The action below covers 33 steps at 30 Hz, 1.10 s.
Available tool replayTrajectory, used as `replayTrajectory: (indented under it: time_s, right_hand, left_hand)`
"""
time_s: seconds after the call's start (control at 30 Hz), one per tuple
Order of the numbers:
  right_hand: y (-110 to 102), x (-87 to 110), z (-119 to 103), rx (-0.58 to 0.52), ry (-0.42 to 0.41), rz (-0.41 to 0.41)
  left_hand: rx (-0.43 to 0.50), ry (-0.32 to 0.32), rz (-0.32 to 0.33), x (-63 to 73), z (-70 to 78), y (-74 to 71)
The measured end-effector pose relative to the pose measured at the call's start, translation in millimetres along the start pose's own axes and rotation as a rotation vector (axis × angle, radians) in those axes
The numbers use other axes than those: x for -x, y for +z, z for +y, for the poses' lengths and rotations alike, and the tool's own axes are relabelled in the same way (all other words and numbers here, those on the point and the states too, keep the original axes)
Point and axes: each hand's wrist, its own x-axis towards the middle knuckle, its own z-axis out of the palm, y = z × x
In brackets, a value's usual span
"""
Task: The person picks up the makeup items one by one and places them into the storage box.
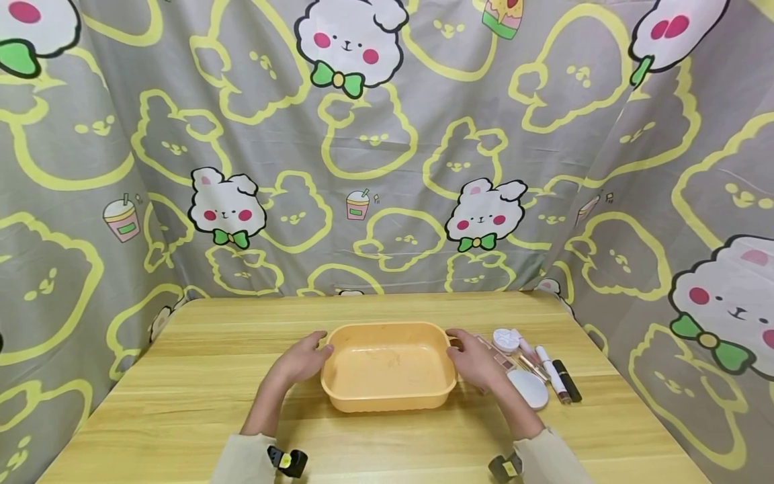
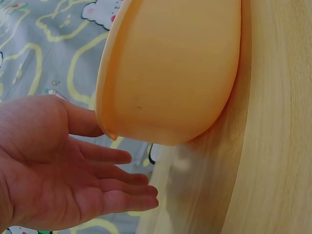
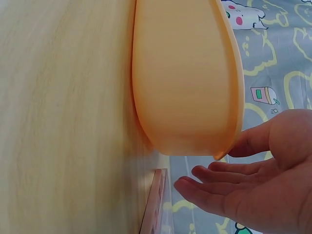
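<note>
My left fingers (image 2: 130, 200) and right fingers (image 3: 204, 197), loosely straight, flank the basin (image 1: 390, 370) at nine and three o'clock, along its long axis.

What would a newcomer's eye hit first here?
The orange basin at the middle of the wooden table, with the left hand at its left end and the right hand at its right. Next, the gray cloth behind, printed with yellow outlines and white bunny faces. Then the cluster of cosmetics on the table's right side.
</note>
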Motion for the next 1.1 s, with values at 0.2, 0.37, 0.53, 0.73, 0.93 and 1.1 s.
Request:
replayTrajectory:
  time_s: [0.2, 0.37, 0.53, 0.73, 0.93, 1.1]
  right_hand:
    - [1, -1.3, 2, -0.058, 0.015, -0.006]
    - [2, -3.5, 4, -0.081, 0.026, -0.015]
    - [0, -4.1, 6, -0.104, 0.038, -0.023]
    - [-1, -4.1, 8, -0.139, 0.064, -0.044]
    - [-1, -4.6, 8, -0.148, 0.068, -0.056]
    - [-1, -4.4, 8, -0.149, 0.077, -0.054]
  left_hand:
    - [0.045, 0.018, -0.001, -2.3, 0.2, 1.8]
    - [0.093, 0.017, -0.007, -3.9, -0.9, 2.7]
    - [0.160, 0.018, -0.033, -6.0, -3.3, 4.2]
    - [0.262, -0.004, -0.068, -8.8, -7.6, 6.4]
    - [0.317, -0.009, -0.073, -9.3, -10.0, 6.9]
    - [0.405, -0.022, -0.109, -10.2, -12.4, 7.9]
